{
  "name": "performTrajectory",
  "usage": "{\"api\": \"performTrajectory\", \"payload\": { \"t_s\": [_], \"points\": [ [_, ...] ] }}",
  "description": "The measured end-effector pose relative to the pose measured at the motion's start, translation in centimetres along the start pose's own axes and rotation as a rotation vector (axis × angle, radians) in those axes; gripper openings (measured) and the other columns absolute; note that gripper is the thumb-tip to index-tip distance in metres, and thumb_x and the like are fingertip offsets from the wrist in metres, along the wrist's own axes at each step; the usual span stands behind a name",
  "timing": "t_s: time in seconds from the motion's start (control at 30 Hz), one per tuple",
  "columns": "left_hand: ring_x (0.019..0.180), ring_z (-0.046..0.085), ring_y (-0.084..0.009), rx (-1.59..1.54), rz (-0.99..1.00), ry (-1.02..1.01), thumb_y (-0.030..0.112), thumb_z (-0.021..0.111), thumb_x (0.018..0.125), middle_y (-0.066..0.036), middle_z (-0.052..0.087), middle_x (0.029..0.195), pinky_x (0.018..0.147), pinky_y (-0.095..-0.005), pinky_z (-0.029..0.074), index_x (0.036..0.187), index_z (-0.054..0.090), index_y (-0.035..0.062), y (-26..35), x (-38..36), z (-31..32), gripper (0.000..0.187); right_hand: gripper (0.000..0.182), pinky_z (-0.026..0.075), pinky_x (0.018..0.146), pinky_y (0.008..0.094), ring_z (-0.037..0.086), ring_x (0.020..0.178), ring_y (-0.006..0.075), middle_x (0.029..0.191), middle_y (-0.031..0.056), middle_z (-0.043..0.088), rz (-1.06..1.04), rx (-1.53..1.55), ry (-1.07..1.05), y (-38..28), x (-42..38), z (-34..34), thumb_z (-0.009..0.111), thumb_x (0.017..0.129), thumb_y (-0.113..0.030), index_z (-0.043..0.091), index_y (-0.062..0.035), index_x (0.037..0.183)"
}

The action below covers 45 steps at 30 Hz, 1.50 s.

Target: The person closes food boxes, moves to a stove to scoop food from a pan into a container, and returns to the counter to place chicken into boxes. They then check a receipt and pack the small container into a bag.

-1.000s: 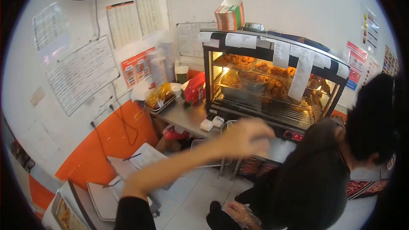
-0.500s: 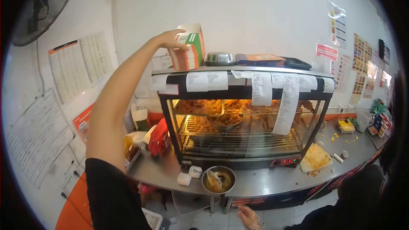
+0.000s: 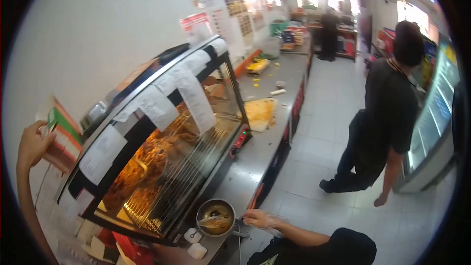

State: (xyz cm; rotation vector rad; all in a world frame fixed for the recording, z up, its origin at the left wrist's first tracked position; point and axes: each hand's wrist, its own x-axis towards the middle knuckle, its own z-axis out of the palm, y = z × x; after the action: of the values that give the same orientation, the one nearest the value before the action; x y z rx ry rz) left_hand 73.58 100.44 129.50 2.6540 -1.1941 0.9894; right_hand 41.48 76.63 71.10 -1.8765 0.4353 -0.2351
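My left hand (image 3: 33,143) grips a striped orange, green and white paper box (image 3: 64,142) by its side, thumb and fingers closed on it. The box stands at the left end of the top of a glass food warmer (image 3: 162,152), which has fried food on its racks. In clear plastic, my right hand (image 3: 260,219) is at the counter's front edge, fingers curled together; anything inside them is hidden. Just left of it sits a metal bowl (image 3: 216,217) with a sauce-like liquid and a clear plastic-looking piece in it. Two small white containers (image 3: 195,243) are beside the bowl.
Receipts (image 3: 194,95) hang over the warmer's front. A food-stained board (image 3: 260,114) and a yellow block on a tray (image 3: 257,66) lie farther along the counter (image 3: 240,181). A person in dark clothes (image 3: 387,108) stands on the right, near a glass-door fridge (image 3: 434,113).
My view has turned right, bringing the aisle and another person into sight. My left hand still holds the box. My right hand now appears close beside the metal bowl.
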Motion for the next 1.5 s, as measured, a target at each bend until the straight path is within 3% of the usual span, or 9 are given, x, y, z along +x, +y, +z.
{"api": "performTrajectory", "payload": {
  "t_s": [0.5, 0.57, 0.73, 1.07, 1.13, 1.23, 1.37, 1.47, 1.5],
  "points": [
    [0.073, 0.063, -0.0377, 0.477, 0.068, 0.330, 0.039, 0.045, 0.089, -0.020, 0.064, 0.075, 0.064, -0.0464, 0.050, 0.082, 0.065, 0.0063, -1.7, 3.4, -1.4, 0.039, 0.039, 0.045, 0.090, 0.0335, 0.056, 0.104, 0.0228, 0.112, 0.0149, 0.059, 0.099, 0.011, -0.183, -2.4, -0.2, 3.2, 0.054, 0.089, -0.028, 0.051, -0.0045, 0.120],
    [0.062, 0.066, -0.0266, 0.424, 0.171, 0.597, 0.036, 0.039, 0.094, -0.014, 0.066, 0.071, 0.054, -0.0391, 0.051, 0.079, 0.064, 0.0027, -2.7, 4.0, -2.2, 0.044, 0.038, 0.045, 0.089, 0.0335, 0.057, 0.103, 0.0230, 0.111, 0.0149, 0.059, 0.060, 0.008, -0.206, -2.4, 0.2, 2.7, 0.054, 0.089, -0.027, 0.052, -0.0044, 0.120],
    [0.070, 0.061, -0.0326, 0.269, 0.237, 0.530, 0.036, 0.057, 0.077, -0.012, 0.062, 0.071, 0.060, -0.0435, 0.047, 0.090, 0.061, 0.0124, -3.5, 3.9, -1.9, 0.027, 0.034, 0.047, 0.086, 0.0326, 0.060, 0.099, 0.0229, 0.104, 0.0150, 0.062, -0.028, -0.094, -0.124, -3.5, 1.3, 1.3, 0.057, 0.087, -0.021, 0.054, -0.0019, 0.115],
    [0.063, 0.062, -0.0305, 0.641, 0.055, 0.603, 0.028, 0.050, 0.086, -0.011, 0.063, 0.069, 0.055, -0.0406, 0.048, 0.089, 0.062, 0.0140, -1.7, 1.8, -2.8, 0.019, 0.036, 0.047, 0.083, 0.0312, 0.061, 0.094, 0.0221, 0.103, 0.0146, 0.063, 0.076, -0.040, -0.215, -1.3, 2.6, 1.3, 0.062, 0.083, -0.021, 0.057, -0.0019, 0.113],
    [0.060, 0.064, -0.0266, 0.646, 0.232, 0.585, 0.026, 0.052, 0.086, -0.010, 0.063, 0.064, 0.054, -0.0375, 0.049, 0.082, 0.060, 0.0103, -1.5, 1.2, -1.0, 0.018, 0.035, 0.048, 0.082, 0.0312, 0.061, 0.093, 0.0217, 0.101, 0.0146, 0.063, -0.033, 0.000, -0.217, -1.4, 3.5, 1.6, 0.061, 0.083, -0.020, 0.057, -0.0022, 0.113],
    [0.061, 0.064, -0.0264, 0.624, 0.134, 0.513, 0.026, 0.049, 0.088, -0.009, 0.063, 0.066, 0.055, -0.0381, 0.049, 0.082, 0.059, 0.0104, -1.1, 1.2, -1.4, 0.019, 0.028, 0.050, 0.076, 0.0314, 0.063, 0.086, 0.0203, 0.096, 0.0140, 0.063, -0.227, 0.183, -0.228, -14.0, 5.2, -1.6, 0.055, 0.086, -0.014, 0.057, -0.0023, 0.112],
    [0.064, 0.064, -0.0280, 0.539, 0.155, 0.472, 0.027, 0.047, 0.089, -0.011, 0.064, 0.068, 0.057, -0.0399, 0.050, 0.082, 0.060, 0.0104, -1.1, 1.2, -1.3, 0.022, 0.029, 0.046, 0.081, 0.0406, 0.059, 0.089, 0.0333, 0.097, 0.0174, 0.060, -1.352, -0.317, 0.329, -38.0, 8.6, -7.2, 0.056, 0.083, -0.008, 0.054, -0.0022, 0.111],
    [0.066, 0.064, -0.0288, 0.490, 0.132, 0.464, 0.027, 0.048, 0.089, -0.011, 0.064, 0.069, 0.059, -0.0412, 0.050, 0.083, 0.060, 0.0104, -0.6, 1.4, -1.3, 0.021, 0.024, 0.044, 0.080, 0.0427, 0.055, 0.092, 0.0358, 0.094, 0.0167, 0.059, -1.619, -0.303, 0.393, -51.7, 12.9, -4.7, 0.049, 0.086, -0.012, 0.052, -0.0060, 0.109],
    [0.067, 0.064, -0.0287, 0.484, 0.107, 0.429, 0.027, 0.049, 0.088, -0.011, 0.064, 0.070, 0.059, -0.0411, 0.050, 0.084, 0.060, 0.0108, -0.3, 1.3, -1.5, 0.020, 0.027, 0.044, 0.084, 0.0400, 0.056, 0.097, 0.0305, 0.106, 0.0146, 0.058, -1.476, -0.504, 0.321, -55.1, 14.9, -3.5, 0.047, 0.089, -0.017, 0.053, -0.0069, 0.113]
  ]
}}
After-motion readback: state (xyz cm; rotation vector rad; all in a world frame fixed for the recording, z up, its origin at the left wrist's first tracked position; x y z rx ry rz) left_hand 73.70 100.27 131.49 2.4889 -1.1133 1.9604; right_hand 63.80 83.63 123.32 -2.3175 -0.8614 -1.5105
